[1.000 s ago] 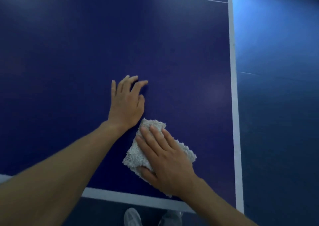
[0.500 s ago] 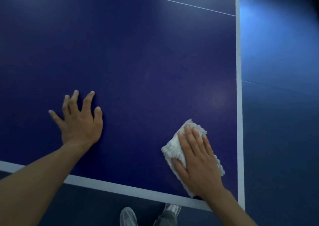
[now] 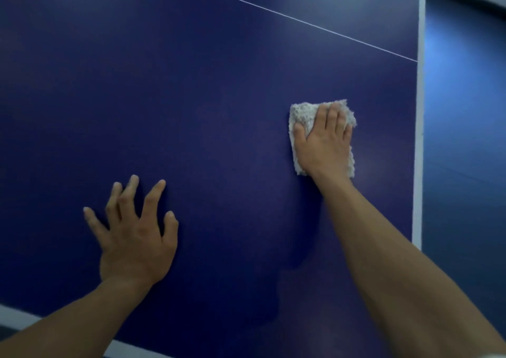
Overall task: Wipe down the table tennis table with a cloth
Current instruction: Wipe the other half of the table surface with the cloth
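- Surface (image 3: 219, 84): dark blue table tennis top, filling most of the frame from the left edge to the right of centre.
- Cloth (image 3: 302, 116): pale grey, fluffy, folded into a rough rectangle. It lies flat on the surface in the right-centre of the frame, near the white side line (image 3: 419, 138) but not touching it.
- Right hand (image 3: 325, 141): palm down on top of the cloth, fingers laid out straight and close together, with the tips reaching the cloth's upper edge. The thumb sits on the cloth's left part. The hand presses the cloth flat rather than gripping it. Cloth shows around the hand at the top, left and right.
- Left hand (image 3: 137, 234): lower left of the frame, palm down on the bare surface with the fingers splayed wide and slightly arched. It holds nothing and is well apart from the cloth.
- Both forearms enter from the bottom edge: the right forearm (image 3: 383, 262) from the lower right, the left forearm (image 3: 68, 327) from the lower left.
- Thin white line (image 3: 273, 12): crosses the surface diagonally in the upper part of the frame, ending at the side line.
- White end stripe (image 3: 16, 314): partly visible at the lower left, behind the left forearm.
- Floor (image 3: 465, 138): blue, seen beyond the side line along the right of the frame.
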